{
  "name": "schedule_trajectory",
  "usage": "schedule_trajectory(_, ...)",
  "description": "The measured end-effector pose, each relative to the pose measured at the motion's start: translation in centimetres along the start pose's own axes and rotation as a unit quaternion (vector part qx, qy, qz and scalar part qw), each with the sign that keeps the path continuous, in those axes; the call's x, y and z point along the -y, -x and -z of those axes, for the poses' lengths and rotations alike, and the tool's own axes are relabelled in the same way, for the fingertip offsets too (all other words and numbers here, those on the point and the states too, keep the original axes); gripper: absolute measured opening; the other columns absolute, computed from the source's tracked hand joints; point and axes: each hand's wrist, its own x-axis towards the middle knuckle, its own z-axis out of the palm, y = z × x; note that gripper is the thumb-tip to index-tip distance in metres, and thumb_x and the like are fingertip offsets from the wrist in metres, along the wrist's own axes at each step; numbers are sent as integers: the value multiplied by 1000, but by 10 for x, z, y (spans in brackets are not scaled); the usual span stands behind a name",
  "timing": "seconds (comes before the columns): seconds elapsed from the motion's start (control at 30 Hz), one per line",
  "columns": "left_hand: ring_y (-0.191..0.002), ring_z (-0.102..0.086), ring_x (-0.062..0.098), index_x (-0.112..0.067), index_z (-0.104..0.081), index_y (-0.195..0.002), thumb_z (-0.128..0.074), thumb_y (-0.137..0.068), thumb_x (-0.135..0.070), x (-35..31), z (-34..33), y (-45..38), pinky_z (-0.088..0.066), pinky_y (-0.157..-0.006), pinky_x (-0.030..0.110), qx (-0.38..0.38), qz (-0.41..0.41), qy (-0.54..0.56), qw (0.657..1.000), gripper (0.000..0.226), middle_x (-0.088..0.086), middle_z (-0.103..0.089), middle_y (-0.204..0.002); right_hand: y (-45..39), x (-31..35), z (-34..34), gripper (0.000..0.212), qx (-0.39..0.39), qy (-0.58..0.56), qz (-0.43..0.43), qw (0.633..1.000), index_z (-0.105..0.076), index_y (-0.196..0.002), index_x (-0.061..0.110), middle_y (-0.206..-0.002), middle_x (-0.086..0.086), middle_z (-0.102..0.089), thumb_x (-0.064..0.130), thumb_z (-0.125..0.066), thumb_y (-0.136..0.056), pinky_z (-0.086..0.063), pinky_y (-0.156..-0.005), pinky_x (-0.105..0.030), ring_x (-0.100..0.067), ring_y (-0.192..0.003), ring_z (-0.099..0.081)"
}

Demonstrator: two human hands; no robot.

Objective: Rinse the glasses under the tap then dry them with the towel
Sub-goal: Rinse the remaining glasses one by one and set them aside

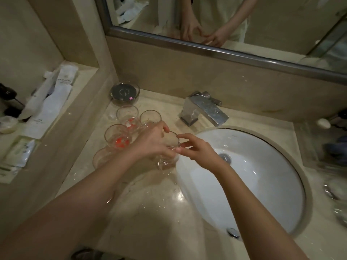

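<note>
Glass (170, 147): clear tumbler, lower part hidden by left hand (152, 141) gripping it
Right hand (197, 151): fingertips pinch its rim
Towel: unseen
Tap (204, 110): dry

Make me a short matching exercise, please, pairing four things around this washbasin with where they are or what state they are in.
Things:
1. left hand
2. tap
3. basin
4. glass with red print

States or places:
A. stands on the counter left of the hands
B. white, set into the counter
C. grips a clear glass at the basin's edge
D. metal, no water seen running

Pairs: 1-C, 2-D, 3-B, 4-A
</note>
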Motion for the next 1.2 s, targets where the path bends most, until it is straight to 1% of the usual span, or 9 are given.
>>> schedule_trajectory(0.2, -84, -60, 15, -29, -57, -104, -79, -43, -26, -22, -45, -13, -50, -65, 27, 24, 77, 297, 952, 65, -1, -50, -99, 20, -28, 20, 20, -78, -126, -39, 988, -63, -113, 35, -109, -1, -66, 35, -60, -93, -51, -79, -30, -18, -98, -64)
schedule_trajectory(0.3, -78, -62, 22, -23, -63, -109, -77, -51, -18, -28, -70, -18, -49, -57, 26, 19, 111, 456, 883, 60, 6, -56, -98, 28, -42, 34, 19, -110, -171, -59, 977, -66, -111, 27, -106, 2, -67, 32, -57, -95, -50, -76, -24, -11, -95, -62)
schedule_trajectory(0.43, -79, -70, 24, -21, -65, -112, -76, -58, -23, -33, -98, -29, -56, -74, 35, 51, 151, 548, 821, 56, 8, -70, -95, 31, -60, 45, 20, -129, -216, -80, 964, -68, -110, 22, -96, 13, -70, 30, -58, -95, -49, -80, -26, -5, -91, -61)
schedule_trajectory(0.57, -69, -67, 19, -17, -67, -87, -79, -52, -26, -46, -121, -36, -56, -75, 37, 43, 181, 635, 750, 38, 2, -68, -80, 22, -75, 57, 18, -213, -257, -106, 937, -69, -103, 12, -93, -1, -70, 18, -54, -96, -50, -75, -28, -16, -85, -64)
schedule_trajectory(0.73, -70, -56, 22, -16, -69, -90, -78, -51, -33, -50, -132, -42, -43, -84, 50, 55, 204, 630, 747, 44, 4, -62, -82, -12, -66, 91, 17, -295, -334, -100, 890, -65, -105, 12, -91, -1, -67, 23, -56, -97, -49, -74, -29, -18, -84, -61)
schedule_trajectory(0.87, -68, -60, 16, -25, -75, -69, -71, -66, -25, -50, -137, -45, -49, -78, 41, 39, 189, 626, 755, 5, 0, -64, -71, -46, -47, 105, 19, -269, -296, -52, 915, -63, -112, 19, -97, 3, -64, 28, -55, -97, -50, -73, -25, -12, -82, -60)
schedule_trajectory(1.03, -66, -63, 14, -17, -67, -86, -71, -66, -24, -54, -136, -45, -52, -56, 28, 30, 178, 616, 767, 21, -2, -65, -69, -79, -40, 106, 12, -257, -267, -29, 928, -67, -104, 22, -92, 0, -63, 20, -63, -93, -54, -83, -39, -17, -86, -60)
schedule_trajectory(1.13, -64, -63, 14, -15, -66, -87, -71, -65, -22, -56, -136, -47, -55, -64, 32, 26, 181, 622, 761, 23, -1, -65, -67, -89, -45, 105, 12, -293, -230, -31, 928, -71, -102, 20, -88, 6, -65, 20, -65, -92, -52, -83, -36, -15, -85, -60)
schedule_trajectory(1.2, -65, -61, 15, -14, -65, -88, -71, -65, -21, -58, -136, -47, -53, -74, 38, 26, 179, 625, 759, 25, -1, -65, -66, -91, -48, 107, 12, -289, -232, -25, 928, -70, -103, 21, -93, 5, -66, 21, -64, -92, -50, -72, -24, -10, -81, -59)
